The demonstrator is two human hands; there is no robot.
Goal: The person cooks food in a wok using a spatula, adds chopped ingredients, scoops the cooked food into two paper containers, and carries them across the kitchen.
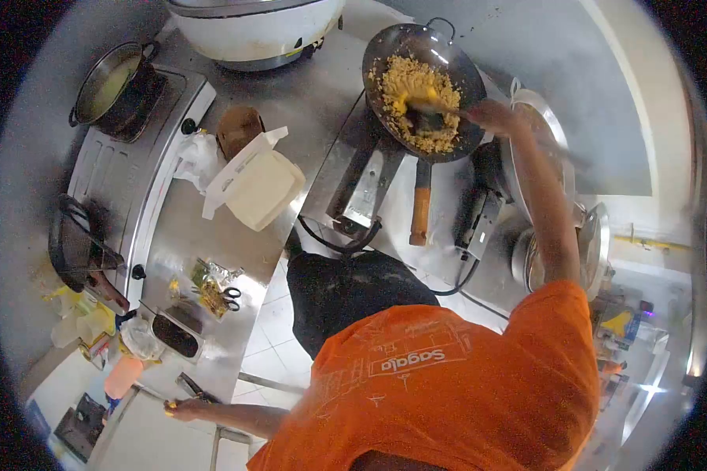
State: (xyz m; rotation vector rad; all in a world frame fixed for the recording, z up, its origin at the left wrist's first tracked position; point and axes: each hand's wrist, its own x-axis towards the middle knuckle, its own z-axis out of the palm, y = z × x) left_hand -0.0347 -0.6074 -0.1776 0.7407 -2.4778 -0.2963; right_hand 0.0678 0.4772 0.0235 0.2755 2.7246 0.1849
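My right hand point(491, 118) is closed around the handle of a spatula point(440, 107), blurred by motion. The spatula's head is hard to make out among yellow-brown crumbly food, with a brighter yellow patch point(407, 98), in a dark wok point(467, 74). The wok has a wooden handle point(421, 208) pointing toward me and sits over a stove point(369, 188). Off to the lower left, my left hand point(187, 409) is stretched out over a white surface point(161, 439). Its fingers look closed, with a small yellow spot at the fingertips that I cannot make out.
A steel counter point(236, 94) holds an open takeaway box point(263, 188), scissors point(232, 298) and a metal tray point(177, 334). A pot point(110, 90) stands on a second stove point(110, 173). At the top is a large white vessel point(259, 35); lidded pots point(597, 243) stand right.
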